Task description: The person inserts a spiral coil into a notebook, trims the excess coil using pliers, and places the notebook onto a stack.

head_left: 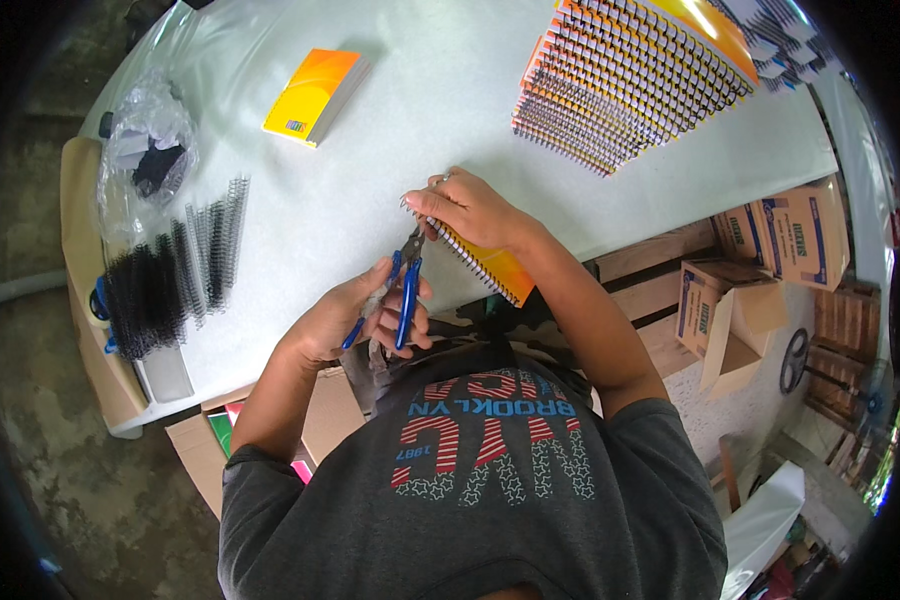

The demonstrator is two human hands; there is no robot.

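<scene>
The notebook (511, 272) was at the desk's (300, 215) near edge, the right hand (473, 212) pinching its coil end. Beside it, the left hand (365, 312) gripped pliers (409, 300). Beyond it, white desktop stretched toward a notebook stack (625, 85).

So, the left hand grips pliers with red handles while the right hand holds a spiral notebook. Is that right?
Not quite: the pliers in the left hand have blue handles, as the head view shows. The right hand holds a spiral notebook.
</scene>
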